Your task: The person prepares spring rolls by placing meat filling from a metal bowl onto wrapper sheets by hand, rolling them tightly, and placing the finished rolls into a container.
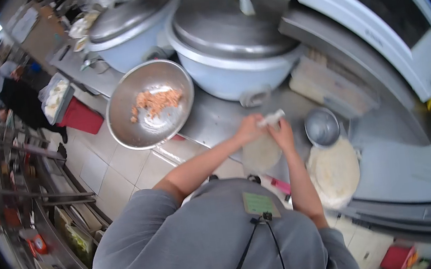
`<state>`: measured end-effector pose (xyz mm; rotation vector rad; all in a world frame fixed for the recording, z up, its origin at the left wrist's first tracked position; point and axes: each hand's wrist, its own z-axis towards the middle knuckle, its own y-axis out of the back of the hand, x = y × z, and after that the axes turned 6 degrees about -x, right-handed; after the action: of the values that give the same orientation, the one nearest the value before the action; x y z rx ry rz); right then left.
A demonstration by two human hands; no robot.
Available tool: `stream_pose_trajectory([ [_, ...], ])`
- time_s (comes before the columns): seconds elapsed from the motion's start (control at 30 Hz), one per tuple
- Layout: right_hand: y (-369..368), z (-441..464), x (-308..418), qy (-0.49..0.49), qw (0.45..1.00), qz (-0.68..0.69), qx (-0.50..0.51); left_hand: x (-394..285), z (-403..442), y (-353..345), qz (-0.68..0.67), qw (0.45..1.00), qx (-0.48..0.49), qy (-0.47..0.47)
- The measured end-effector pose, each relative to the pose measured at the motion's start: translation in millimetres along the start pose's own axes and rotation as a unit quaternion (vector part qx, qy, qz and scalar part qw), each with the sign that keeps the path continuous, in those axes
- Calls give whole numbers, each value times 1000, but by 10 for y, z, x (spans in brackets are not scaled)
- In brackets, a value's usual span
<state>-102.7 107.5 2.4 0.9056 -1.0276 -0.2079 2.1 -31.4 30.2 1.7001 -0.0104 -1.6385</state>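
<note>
Both of my hands meet over the steel counter around a small white roll [272, 118]. My left hand [250, 129] grips its left end, and my right hand [282, 133] holds it from the right. A round, pale, thin sheet [261, 153] lies just below my hands. To the right, a small metal bowl [322, 127] stands beside a stack of round pale sheets [335, 170]. A large steel bowl [123, 116] on the left holds clumps of orange filling [156, 103].
Two big lidded cookers [229, 72] [128, 46] stand behind the bowls. A clear plastic container [327, 87] and a white microwave [372, 21] are at the right. Another person [22, 98] stands far left near a red bin [80, 117]. Shelves [48, 206] line the left side.
</note>
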Motion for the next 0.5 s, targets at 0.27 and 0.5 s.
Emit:
stream_pose_trajectory([
  [0.27,354,-160,609,79,977,191,52,-521,-161,701,-62,998,5,20],
  [0.5,857,-184,656,6,957,290,-11,-706,-99,1182,-184,974,-132,-14],
])
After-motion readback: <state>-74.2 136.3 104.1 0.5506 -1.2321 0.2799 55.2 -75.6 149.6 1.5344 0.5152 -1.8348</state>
